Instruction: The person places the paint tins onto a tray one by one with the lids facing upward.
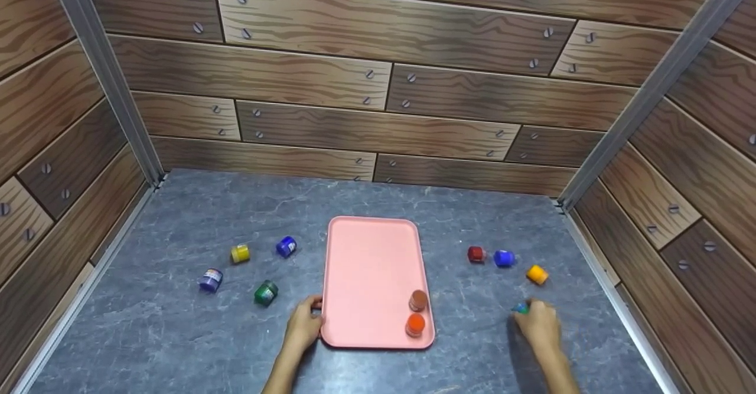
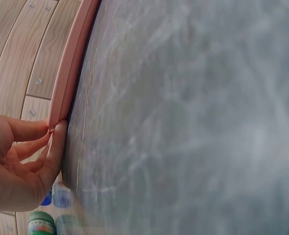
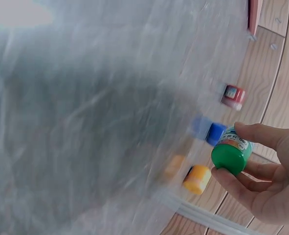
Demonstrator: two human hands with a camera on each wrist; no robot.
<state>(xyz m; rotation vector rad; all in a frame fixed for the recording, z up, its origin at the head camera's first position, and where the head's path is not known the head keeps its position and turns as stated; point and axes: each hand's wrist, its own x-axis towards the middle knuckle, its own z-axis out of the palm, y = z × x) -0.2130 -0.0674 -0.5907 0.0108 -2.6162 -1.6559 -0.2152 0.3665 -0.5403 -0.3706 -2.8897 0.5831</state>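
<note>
Green jar [image 3: 229, 157], pinched by thumb and fingers of the right hand [image 1: 540, 326], toward the table [image 1: 472, 217]'s right edge! The left hand [image 1: 303, 326] pinches the pink tray [image 1: 372, 276] near its near-left corner.

In the head view, the right hand's fingers [image 1: 537, 311] hide most of the green jar [image 1: 520, 309], and the bottom edge cuts off both forearms [image 1: 283, 367]. The left wrist view blurs the table [image 2: 183, 122] and crops the tray [image 2: 68, 73] at the top; the left hand [image 2: 22, 169] partly covers what seems to be a blue jar [image 2: 47, 199], while another green jar [image 2: 40, 225] is cut off below.
</note>
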